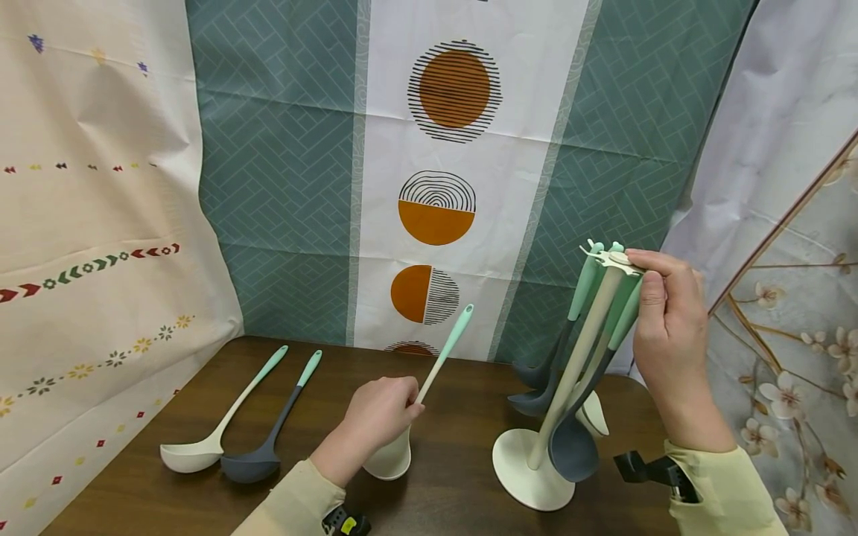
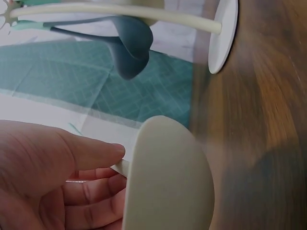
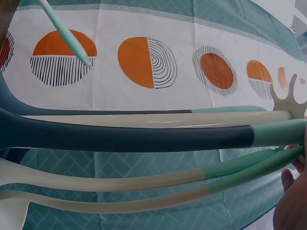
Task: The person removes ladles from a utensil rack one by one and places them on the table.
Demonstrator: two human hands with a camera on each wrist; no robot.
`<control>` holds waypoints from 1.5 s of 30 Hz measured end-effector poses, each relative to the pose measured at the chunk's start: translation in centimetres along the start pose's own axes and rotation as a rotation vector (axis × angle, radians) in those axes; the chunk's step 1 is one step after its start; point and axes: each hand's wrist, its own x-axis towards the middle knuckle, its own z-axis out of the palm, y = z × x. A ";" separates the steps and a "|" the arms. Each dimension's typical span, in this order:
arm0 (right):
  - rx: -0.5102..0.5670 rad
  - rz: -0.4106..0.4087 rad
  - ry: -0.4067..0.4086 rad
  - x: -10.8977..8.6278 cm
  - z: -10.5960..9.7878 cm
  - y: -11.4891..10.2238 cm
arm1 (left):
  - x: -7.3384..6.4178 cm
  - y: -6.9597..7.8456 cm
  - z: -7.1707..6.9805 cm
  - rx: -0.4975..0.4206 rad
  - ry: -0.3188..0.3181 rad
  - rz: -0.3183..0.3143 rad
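Note:
My left hand (image 1: pixel 382 409) grips a cream ladle (image 2: pixel 168 177) by its stem just above the bowl; the mint handle end (image 1: pixel 459 327) points up and away. In the head view the bowl shows close over the table, partly hidden by the hand. My right hand (image 1: pixel 670 327) holds the hooked top (image 1: pixel 618 259) of a cream utensil stand (image 1: pixel 576 365), thumb in front, index finger over the top. Dark and cream utensils with mint handles hang there, among them a dark ladle (image 1: pixel 574 450) at the front and a cream utensil (image 1: pixel 594 413) behind it.
On the left of the wooden table (image 1: pixel 462 417) lie another cream ladle (image 1: pixel 194 455) and a dark ladle (image 1: pixel 253 465), side by side. The stand's round base (image 1: pixel 532 484) rests on the right part. A patterned curtain (image 1: pixel 281 171) hangs behind the table.

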 end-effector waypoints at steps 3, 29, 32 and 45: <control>-0.001 0.001 0.000 0.0 0.0 0.1 | -0.1 -0.5 0.0 0.013 -0.015 -0.015; 0.004 0.005 0.004 0.0 0.1 0.0 | 0.3 -4.0 -0.2 0.120 -0.161 -0.158; 0.004 0.006 0.005 0.0 0.1 0.0 | 0.3 -4.2 -0.3 0.128 -0.171 -0.166; 0.016 0.010 0.008 0.0 0.1 -0.1 | 0.2 -5.6 -0.2 0.147 -0.202 -0.208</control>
